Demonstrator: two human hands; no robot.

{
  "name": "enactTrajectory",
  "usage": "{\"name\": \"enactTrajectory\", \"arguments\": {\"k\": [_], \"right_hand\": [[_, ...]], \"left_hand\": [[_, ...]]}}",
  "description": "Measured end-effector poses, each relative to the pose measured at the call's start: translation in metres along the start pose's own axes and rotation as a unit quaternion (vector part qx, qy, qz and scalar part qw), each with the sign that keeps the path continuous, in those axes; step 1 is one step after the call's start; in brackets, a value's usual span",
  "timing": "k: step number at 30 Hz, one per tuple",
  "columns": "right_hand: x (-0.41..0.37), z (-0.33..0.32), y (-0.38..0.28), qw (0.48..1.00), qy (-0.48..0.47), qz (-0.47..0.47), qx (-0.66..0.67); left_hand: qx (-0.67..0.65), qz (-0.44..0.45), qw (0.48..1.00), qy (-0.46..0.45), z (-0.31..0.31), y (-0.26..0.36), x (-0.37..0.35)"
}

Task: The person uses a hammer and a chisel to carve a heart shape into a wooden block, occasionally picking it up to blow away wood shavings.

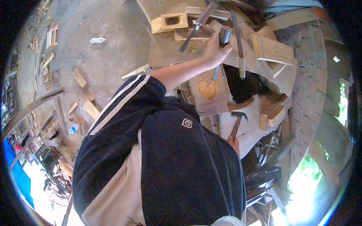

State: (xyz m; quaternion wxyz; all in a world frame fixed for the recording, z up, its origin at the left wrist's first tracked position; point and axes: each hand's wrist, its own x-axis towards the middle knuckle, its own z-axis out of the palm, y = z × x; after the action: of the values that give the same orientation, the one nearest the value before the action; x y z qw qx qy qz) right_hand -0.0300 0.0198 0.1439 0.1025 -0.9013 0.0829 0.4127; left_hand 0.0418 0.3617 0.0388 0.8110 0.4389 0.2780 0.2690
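Note:
My left hand [217, 50] is closed around the dark handle of a chisel [216, 72]. Its blade points down onto a pale, roughly heart-shaped carved hollow [207, 90] in a wooden board [206, 107]. Lower right, my right hand [234, 144], partly hidden by the dark shirt, grips the wooden handle of a hammer [237, 123]. The hammer head is raised beside the board, apart from the chisel. Just beyond my left hand are another chisel [204, 17] with a wooden handle and a long dark metal tool [238, 37].
A wooden block with a rectangular hole [170, 22] lies at the far side. A wooden box-like piece [274, 50] and a smaller block [272, 116] rest to the right, around a dark opening [243, 84]. Wood scraps [80, 78] and a plastic bottle [73, 129] lie on the floor.

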Motion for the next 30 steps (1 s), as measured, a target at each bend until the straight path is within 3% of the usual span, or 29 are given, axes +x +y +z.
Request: {"name": "enactTrajectory", "arguments": {"k": [2, 6, 15, 18, 19, 20, 23, 25, 27, 30], "right_hand": [[0.002, 0.0, 0.001, 1.0, 0.005, -0.006, -0.007], [-0.004, -0.002, -0.012, 0.999, 0.009, 0.034, 0.015], [0.003, -0.008, -0.008, 0.999, -0.024, 0.031, 0.038], [0.003, -0.01, -0.013, 0.998, -0.035, 0.05, 0.033], [0.004, -0.009, -0.012, 0.998, -0.032, 0.05, 0.033], [0.004, -0.008, -0.009, 0.998, -0.03, 0.041, 0.044], [0.006, -0.005, -0.004, 0.999, -0.013, 0.012, 0.042], [0.011, 0.0, 0.008, 1.0, 0.002, -0.008, 0.028], [0.022, 0.013, 0.027, 0.945, -0.024, 0.004, 0.326], [-0.006, -0.001, -0.023, 0.923, 0.018, -0.059, 0.379]], "left_hand": [[0.1, 0.026, 0.994, -0.022, 0.004, -0.008, 0.01], [0.039, 0.042, 0.997, -0.052, 0.012, -0.023, 0.019], [0.12, 0.028, 0.991, -0.049, 0.015, -0.019, 0.012], [0.133, 0.032, 0.986, -0.096, 0.016, -0.017, 0.011], [0.153, 0.072, 0.982, -0.088, 0.017, -0.019, 0.011], [0.173, 0.111, 0.975, -0.08, 0.018, -0.02, 0.011], [0.204, 0.062, 0.974, -0.078, 0.021, -0.015, 0.008], [0.227, 0.087, 0.967, -0.071, 0.022, -0.007, 0.003], [0.251, 0.115, 0.959, -0.063, 0.022, -0.004, 0.005], [0.201, 0.056, 0.976, -0.061, 0.018, -0.018, 0.016]]}}
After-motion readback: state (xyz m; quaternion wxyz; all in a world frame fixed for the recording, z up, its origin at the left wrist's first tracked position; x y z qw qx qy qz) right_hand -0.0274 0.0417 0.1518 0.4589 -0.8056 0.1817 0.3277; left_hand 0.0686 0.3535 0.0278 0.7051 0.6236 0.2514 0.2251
